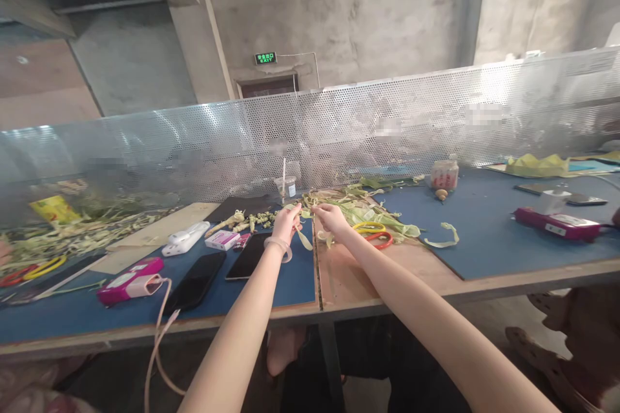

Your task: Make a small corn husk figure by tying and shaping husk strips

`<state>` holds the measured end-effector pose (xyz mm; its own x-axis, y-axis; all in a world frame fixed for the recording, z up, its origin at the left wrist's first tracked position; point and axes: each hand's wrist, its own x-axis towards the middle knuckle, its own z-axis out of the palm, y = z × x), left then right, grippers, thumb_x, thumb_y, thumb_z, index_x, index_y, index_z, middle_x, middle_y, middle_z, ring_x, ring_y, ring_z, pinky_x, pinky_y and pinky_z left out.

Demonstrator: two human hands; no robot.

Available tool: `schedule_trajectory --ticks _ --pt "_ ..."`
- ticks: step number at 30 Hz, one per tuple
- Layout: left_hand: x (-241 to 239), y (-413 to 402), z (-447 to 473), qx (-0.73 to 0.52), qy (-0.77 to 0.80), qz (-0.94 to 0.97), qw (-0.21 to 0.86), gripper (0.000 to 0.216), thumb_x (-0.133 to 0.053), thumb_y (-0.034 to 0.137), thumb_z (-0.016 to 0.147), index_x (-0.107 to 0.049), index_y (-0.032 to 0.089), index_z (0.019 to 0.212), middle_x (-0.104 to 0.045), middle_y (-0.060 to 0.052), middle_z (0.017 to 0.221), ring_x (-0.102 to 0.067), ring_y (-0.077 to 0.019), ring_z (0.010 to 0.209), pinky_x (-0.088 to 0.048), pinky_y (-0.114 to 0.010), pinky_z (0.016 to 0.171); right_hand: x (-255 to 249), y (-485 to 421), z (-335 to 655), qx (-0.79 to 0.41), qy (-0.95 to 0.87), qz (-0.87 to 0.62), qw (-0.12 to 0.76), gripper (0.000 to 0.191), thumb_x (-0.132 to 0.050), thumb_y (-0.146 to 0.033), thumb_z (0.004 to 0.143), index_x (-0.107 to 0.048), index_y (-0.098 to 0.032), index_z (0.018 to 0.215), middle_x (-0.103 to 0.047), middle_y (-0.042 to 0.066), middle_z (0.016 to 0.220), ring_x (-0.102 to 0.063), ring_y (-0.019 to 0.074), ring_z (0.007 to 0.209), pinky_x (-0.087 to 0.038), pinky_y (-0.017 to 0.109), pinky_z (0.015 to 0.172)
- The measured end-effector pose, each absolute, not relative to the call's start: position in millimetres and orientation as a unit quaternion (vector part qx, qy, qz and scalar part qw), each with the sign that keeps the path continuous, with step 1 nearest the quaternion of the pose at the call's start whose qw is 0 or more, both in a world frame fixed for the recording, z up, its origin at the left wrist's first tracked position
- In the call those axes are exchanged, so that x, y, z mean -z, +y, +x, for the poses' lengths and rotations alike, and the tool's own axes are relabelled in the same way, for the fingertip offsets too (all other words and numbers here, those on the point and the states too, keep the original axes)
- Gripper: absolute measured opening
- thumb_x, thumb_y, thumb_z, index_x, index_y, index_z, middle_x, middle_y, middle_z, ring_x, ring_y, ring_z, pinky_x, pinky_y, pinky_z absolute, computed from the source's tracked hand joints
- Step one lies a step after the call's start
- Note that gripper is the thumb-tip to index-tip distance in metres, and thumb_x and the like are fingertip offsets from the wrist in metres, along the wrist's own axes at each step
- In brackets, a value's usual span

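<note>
My left hand [285, 222] and my right hand [330, 217] are stretched out over the middle of the worktable [368, 284], close together. Both pinch a pale green leaf strip [304, 239] that hangs down between them. A clear band circles my left wrist. Just beyond my fingers lies a heap of green leaf strips [368, 206]. A yellow ring [368, 227] and a red ring [380, 240] lie right of my right hand. Small woven leaf figures [242, 219] sit left of my left hand.
Two dark phones [196, 281] lie on the blue mat at left, with a pink device [130, 279] and its cable, and a white box [185, 239]. A perforated metal screen [339, 135] runs along the back. A plastic cup [287, 188], a jar [444, 175] and another pink device [557, 222] stand farther off.
</note>
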<state>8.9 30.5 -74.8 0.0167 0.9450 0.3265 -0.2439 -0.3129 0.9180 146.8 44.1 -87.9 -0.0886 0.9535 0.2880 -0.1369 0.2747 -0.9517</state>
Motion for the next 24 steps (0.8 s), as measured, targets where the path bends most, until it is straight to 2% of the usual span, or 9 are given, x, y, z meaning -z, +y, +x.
schedule_trajectory --ticks 5,8,13,19,24 --pt "76 31 8 -0.610 0.352 0.529 0.474 0.026 -0.069 0.034 0.065 -0.049 0.017 0.061 -0.026 0.012 0.040 -0.023 -0.0031 0.035 -0.026 -0.018 0.038 87 42 147 -0.469 -0.561 -0.368 0.574 0.021 -0.062 -0.036 0.072 -0.056 -0.016 0.069 -0.025 -0.011 0.041 -0.020 0.0034 0.035 -0.012 0.019 0.036" --pt "77 33 7 -0.615 0.365 0.527 0.460 0.030 -0.070 0.036 0.064 -0.047 0.017 0.058 -0.026 0.011 0.040 -0.024 -0.0031 0.034 -0.024 -0.018 0.037 83 37 147 -0.504 -0.553 -0.335 0.573 0.024 -0.062 -0.039 0.072 -0.052 -0.018 0.070 -0.023 -0.011 0.043 -0.018 0.0037 0.036 -0.012 0.019 0.037" --pt "79 37 5 -0.633 0.362 0.528 0.436 0.031 -0.069 0.039 0.065 -0.047 0.018 0.060 -0.025 0.012 0.039 -0.024 -0.0036 0.033 -0.022 -0.018 0.035 80 30 147 -0.585 -0.584 -0.247 0.505 0.031 -0.062 -0.047 0.071 -0.047 -0.021 0.074 -0.019 -0.012 0.046 -0.013 0.0039 0.039 -0.011 0.018 0.038" --pt "81 38 3 -0.620 0.363 0.573 0.395 0.036 -0.066 0.043 0.068 -0.043 0.019 0.056 -0.032 0.010 0.039 -0.029 -0.0043 0.032 -0.024 -0.018 0.036 85 31 144 -0.544 -0.619 -0.269 0.498 0.033 -0.062 -0.049 0.070 -0.057 -0.020 0.085 -0.038 -0.009 0.050 -0.030 0.0046 0.040 -0.023 0.017 0.038" --pt "81 38 4 -0.587 0.382 0.620 0.354 0.031 -0.064 0.044 0.071 -0.050 0.019 0.063 -0.039 0.008 0.037 -0.034 -0.0059 0.032 -0.026 -0.018 0.036 87 36 142 -0.514 -0.638 -0.275 0.504 0.037 -0.067 -0.048 0.066 -0.047 -0.018 0.063 -0.044 -0.007 0.049 -0.038 0.0047 0.040 -0.030 0.018 0.037"
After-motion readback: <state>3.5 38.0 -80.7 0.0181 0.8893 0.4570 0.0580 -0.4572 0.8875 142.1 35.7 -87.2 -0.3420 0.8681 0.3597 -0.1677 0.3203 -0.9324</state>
